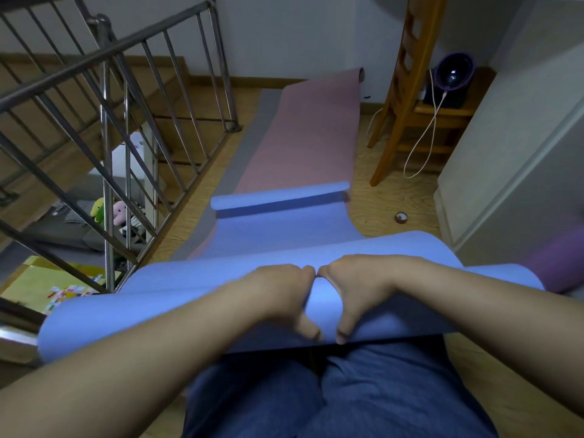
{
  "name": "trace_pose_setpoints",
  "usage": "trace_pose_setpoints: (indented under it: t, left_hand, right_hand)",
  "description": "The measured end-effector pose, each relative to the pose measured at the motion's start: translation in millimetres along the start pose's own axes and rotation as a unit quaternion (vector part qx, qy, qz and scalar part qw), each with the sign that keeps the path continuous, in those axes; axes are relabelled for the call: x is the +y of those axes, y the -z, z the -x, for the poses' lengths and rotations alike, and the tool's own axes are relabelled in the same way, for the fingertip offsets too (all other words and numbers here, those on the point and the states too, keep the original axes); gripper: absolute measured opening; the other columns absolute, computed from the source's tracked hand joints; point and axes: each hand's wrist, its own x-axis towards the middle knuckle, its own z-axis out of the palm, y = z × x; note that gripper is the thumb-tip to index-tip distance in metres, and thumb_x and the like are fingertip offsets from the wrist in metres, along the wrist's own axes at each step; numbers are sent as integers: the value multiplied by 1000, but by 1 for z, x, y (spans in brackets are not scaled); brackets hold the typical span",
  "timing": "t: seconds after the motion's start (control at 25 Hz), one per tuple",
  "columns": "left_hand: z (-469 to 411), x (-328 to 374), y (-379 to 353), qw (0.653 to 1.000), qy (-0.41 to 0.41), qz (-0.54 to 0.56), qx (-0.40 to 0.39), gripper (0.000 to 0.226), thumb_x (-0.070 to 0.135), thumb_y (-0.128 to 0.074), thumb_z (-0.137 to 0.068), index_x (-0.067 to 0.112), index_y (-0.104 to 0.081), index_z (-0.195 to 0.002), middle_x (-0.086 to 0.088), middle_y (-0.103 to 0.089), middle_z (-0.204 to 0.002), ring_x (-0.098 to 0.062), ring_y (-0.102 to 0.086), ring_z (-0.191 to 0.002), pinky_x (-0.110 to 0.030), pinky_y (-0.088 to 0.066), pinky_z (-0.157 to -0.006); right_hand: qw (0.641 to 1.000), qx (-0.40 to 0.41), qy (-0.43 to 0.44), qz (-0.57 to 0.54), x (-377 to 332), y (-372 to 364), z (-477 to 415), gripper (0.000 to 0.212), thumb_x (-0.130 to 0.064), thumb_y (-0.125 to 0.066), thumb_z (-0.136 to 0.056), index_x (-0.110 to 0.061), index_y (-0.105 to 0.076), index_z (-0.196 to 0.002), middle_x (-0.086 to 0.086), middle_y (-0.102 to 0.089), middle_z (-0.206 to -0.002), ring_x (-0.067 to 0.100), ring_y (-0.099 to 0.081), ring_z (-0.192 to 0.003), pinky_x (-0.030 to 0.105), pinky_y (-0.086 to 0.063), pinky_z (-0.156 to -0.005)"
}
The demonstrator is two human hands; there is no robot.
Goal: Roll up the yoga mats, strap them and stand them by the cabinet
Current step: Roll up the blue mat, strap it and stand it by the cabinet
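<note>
At far left, a steel railing [104, 90] edged the stairwell. Beside it, the blue mat [189, 295] lay lengthwise on the wood floor [388, 197], its near end rolled into a thick tube across the person's knees and its far end curled up loosely. The left hand [284, 295] gripped the middle of that tube, fingers curled over the top and thumb at the near edge. The right hand [350, 289] held it the same way, knuckles touching the left. Beyond, a pink mat [309, 128] stretched flat over a grey mat [252, 131]. Farther right sat a tape roll [401, 217], a wooden chair [407, 74] and a purple mat [556, 263].
</note>
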Motion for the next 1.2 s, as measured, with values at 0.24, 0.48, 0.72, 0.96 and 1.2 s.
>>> trace_pose_setpoints:
  t: [0.24,0.48,0.72,0.96,1.2]
  left_hand:
    - [10,0,-18,996,0,-20,89,85,57,-73,-67,17,-35,-131,-5,-53,-119,-28,-54,-106,-36,-43,-82]
    - [-11,-8,-10,996,14,22,80,82,61,-73,-65,17,-40,-126,-5,-56,-121,-27,-54,-106,-36,-43,-85]
    - [-6,-7,-32,972,32,-97,210,96,59,-68,-69,18,-24,-142,-4,-47,-128,-27,-48,-116,-40,-35,-95]
    - [-28,-26,-4,994,1,20,104,82,57,-76,-65,15,-40,-126,-7,-55,-121,-29,-55,-108,-36,-44,-86]
    - [-16,-13,-52,946,56,-128,291,96,48,-81,-37,14,-57,-123,-5,-64,-105,-28,-64,-87,-51,-48,-83]
  right_hand:
    - [996,74,-49,18,-11,-17,3,83,-55,-80,-60,-20,-42,-125,0,-56,-117,21,-55,-103,34,-46,-84]
    - [978,187,-34,82,-11,-31,6,83,-58,-74,-61,-18,-41,-125,2,-56,-116,25,-54,-105,36,-43,-84]
    - [990,125,-46,33,-2,-9,-15,87,-57,-80,-59,-17,-41,-126,3,-57,-121,25,-55,-108,33,-42,-82]
    - [940,301,-45,156,1,-51,-19,90,-42,-76,-56,-12,-41,-134,5,-56,-114,29,-55,-101,41,-41,-86]
    - [947,280,-42,153,3,-45,-18,78,-37,-68,-64,-14,-40,-132,7,-55,-115,29,-53,-101,40,-40,-85]
